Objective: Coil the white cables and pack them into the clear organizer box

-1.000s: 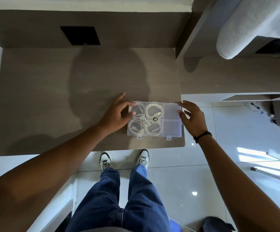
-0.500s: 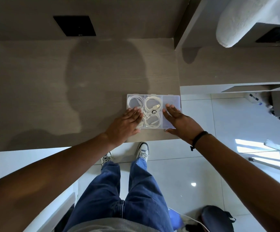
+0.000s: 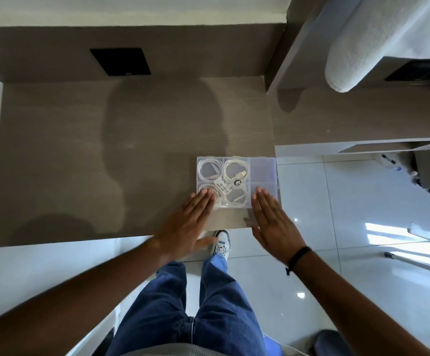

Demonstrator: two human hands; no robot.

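Note:
The clear organizer box (image 3: 263, 167) lies closed on the near right corner of the grey-brown table (image 3: 106, 155). Several coiled white cables (image 3: 236, 171) show through its lid in the left and middle compartments; the two right compartments look bare. My left hand (image 3: 185, 226) is flat with fingers together, fingertips over the box's near left corner. My right hand (image 3: 273, 222) is flat too, fingertips over the near right part of the lid. Neither hand grips anything. Whether the fingertips touch the lid I cannot tell.
A black square panel (image 3: 120, 61) sits in the table's back wall. To the right stands a lower wooden surface (image 3: 363, 116) with a white rolled cushion (image 3: 378, 39) above it. My legs in jeans (image 3: 196, 304) stand on a white tiled floor (image 3: 350, 227).
Both hands have drawn back toward me from on top of the lid to its near edge. A second ago they held the box by its left and right sides.

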